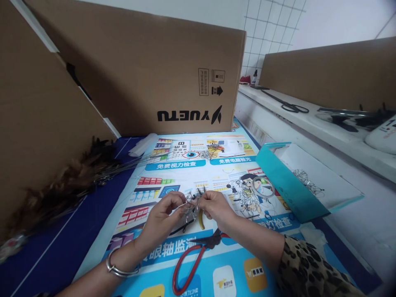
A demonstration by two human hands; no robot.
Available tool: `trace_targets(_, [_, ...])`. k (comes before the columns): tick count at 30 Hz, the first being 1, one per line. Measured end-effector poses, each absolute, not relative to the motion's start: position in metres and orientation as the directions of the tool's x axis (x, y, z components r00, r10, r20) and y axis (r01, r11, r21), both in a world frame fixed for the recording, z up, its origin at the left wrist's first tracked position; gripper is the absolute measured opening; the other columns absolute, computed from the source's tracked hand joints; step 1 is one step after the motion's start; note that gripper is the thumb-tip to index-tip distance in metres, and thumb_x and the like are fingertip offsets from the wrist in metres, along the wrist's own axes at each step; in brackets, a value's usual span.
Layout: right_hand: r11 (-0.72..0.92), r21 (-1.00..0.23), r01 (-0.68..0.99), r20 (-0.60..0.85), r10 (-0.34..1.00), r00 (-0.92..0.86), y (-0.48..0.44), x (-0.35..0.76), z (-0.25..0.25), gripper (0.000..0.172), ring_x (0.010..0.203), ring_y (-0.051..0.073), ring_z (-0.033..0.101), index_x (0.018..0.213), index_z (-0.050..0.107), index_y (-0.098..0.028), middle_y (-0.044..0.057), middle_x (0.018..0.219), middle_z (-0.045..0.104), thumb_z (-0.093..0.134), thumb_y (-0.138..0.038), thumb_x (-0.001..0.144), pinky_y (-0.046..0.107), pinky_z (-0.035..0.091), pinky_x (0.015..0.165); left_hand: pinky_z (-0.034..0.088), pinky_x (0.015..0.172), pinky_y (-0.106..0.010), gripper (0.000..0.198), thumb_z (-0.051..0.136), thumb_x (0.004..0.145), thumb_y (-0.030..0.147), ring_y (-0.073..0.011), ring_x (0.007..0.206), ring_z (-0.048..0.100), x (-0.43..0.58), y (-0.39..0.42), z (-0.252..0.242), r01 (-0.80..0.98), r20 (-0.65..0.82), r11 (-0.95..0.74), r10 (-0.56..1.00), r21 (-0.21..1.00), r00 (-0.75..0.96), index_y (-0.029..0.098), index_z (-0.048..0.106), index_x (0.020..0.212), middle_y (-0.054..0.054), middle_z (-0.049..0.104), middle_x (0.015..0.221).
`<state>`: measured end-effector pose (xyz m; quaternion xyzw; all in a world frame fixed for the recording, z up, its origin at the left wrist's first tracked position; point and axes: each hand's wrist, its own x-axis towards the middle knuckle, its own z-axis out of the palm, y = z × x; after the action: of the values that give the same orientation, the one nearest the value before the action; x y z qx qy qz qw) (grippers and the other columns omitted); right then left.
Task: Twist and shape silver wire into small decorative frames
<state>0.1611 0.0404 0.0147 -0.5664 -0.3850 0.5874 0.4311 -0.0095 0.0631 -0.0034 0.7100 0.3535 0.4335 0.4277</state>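
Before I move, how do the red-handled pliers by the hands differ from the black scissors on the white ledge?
The red-handled pliers have red grips; the black scissors look dark throughout. The pliers have short jaws; the scissors, long narrow blades. The pliers lie on the printed mat, partly covered by the right forearm; the scissors lie uncovered on the white ledge. Both are two-handled tools, and neither is held.

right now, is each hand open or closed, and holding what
Left hand: closed, pinching thin, silvery, tangled wire pieces.
Right hand: closed, fingertips on the same wire pieces; whether it also grips the curved yellow handle cannot be told.
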Motion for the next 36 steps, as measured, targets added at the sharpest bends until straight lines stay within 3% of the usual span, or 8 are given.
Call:
trace_targets(8, [-0.277, -0.915, -0.295, -0.287, 0.958, -0.010, 0.041, 0.164, 0.009, 0.032, 0.034, 0.004, 0.025, 0.061, 0.034, -0.021, -0.011, 0.037, 0.037, 0.065, -0.029, 0.064, 0.018, 0.017, 0.036, 0.043, 0.073, -0.027, 0.006, 0.057, 0.078, 0.017, -0.0160, 0.087, 0.052, -0.009, 0.066, -0.009, 0.105, 0.272, -0.336, 0.880, 0.936, 0.388, 0.017, 0.051, 0.076, -0.005, 0.051, 0.092])
trace_targets(12, [-0.208, -0.926, -0.315, -0.227, 0.974, 0.025, 0.041, 0.164, 0.006, 0.032, 0.035, 0.004, 0.026, 0.061, 0.036, -0.021, -0.011, 0.038, 0.036, 0.067, -0.029, 0.062, 0.019, 0.019, 0.037, 0.043, 0.073, -0.026, 0.007, 0.059, 0.077, 0.017, -0.0153, 0.085, 0.053, -0.009, 0.070, -0.014, 0.078, 0.238, -0.283, 0.902, 0.956, 0.359, 0.018, 0.052, 0.078, -0.004, 0.051, 0.093])
trace_targets(17, [-0.092, -0.981, -0.168, -0.107, 0.991, 0.085, 0.041, 0.164, 0.003, 0.024, 0.044, 0.005, 0.032, 0.061, 0.044, -0.018, -0.008, 0.048, 0.041, 0.067, -0.026, 0.062, 0.019, 0.024, 0.043, 0.043, 0.068, -0.024, 0.008, 0.060, 0.075, 0.019, -0.0137, 0.081, 0.052, -0.009, 0.071, -0.014, 0.012, 0.201, -0.216, 0.926, 0.976, 0.321, 0.019, 0.053, 0.079, -0.002, 0.052, 0.093])
trace_targets(22, [-0.007, -0.999, -0.054, -0.017, 0.981, 0.192, 0.042, 0.163, -0.002, 0.026, 0.050, 0.007, 0.035, 0.058, 0.041, -0.018, -0.007, 0.053, 0.039, 0.066, -0.021, 0.061, 0.020, 0.029, 0.047, 0.043, 0.066, -0.022, 0.009, 0.061, 0.075, 0.020, -0.0126, 0.078, 0.052, -0.006, 0.070, -0.011, 0.003, 0.185, -0.195, 0.934, 0.981, 0.305, 0.018, 0.053, 0.078, -0.002, 0.053, 0.090])
trace_targets(27, [0.051, -0.998, -0.020, 0.049, 0.995, 0.082, 0.040, 0.163, -0.004, 0.004, 0.060, 0.011, 0.047, 0.068, 0.057, -0.017, -0.002, 0.065, 0.050, 0.060, -0.014, 0.066, 0.023, 0.039, 0.056, 0.044, 0.070, -0.024, 0.010, 0.061, 0.076, 0.023, -0.0126, 0.076, 0.052, -0.006, 0.070, -0.011, -0.006, 0.176, -0.183, 0.938, 0.983, 0.297, 0.018, 0.053, 0.081, -0.001, 0.053, 0.083])
trace_targets(31, [0.214, -0.953, 0.212, 0.231, 0.971, 0.056, 0.038, 0.165, -0.004, 0.012, 0.071, 0.014, 0.052, 0.076, 0.067, -0.020, 0.001, 0.072, 0.051, 0.058, -0.014, 0.072, 0.025, 0.042, 0.065, 0.045, 0.074, -0.027, 0.012, 0.060, 0.077, 0.025, -0.0146, 0.080, 0.055, -0.006, 0.070, -0.010, -0.032, 0.141, -0.137, 0.942, 0.990, 0.304, 0.018, 0.052, 0.084, -0.002, 0.056, 0.084])
trace_targets(36, [0.329, -0.837, 0.437, 0.361, 0.932, -0.009, 0.039, 0.170, -0.006, 0.017, 0.076, 0.015, 0.054, 0.083, 0.067, -0.021, 0.003, 0.078, 0.053, 0.053, -0.015, 0.077, 0.025, 0.042, 0.067, 0.045, 0.074, -0.027, 0.011, 0.060, 0.078, 0.023, -0.0145, 0.080, 0.056, -0.006, 0.070, -0.012, -0.058, 0.138, -0.126, 0.940, 0.990, 0.312, 0.018, 0.053, 0.085, -0.002, 0.057, 0.085])
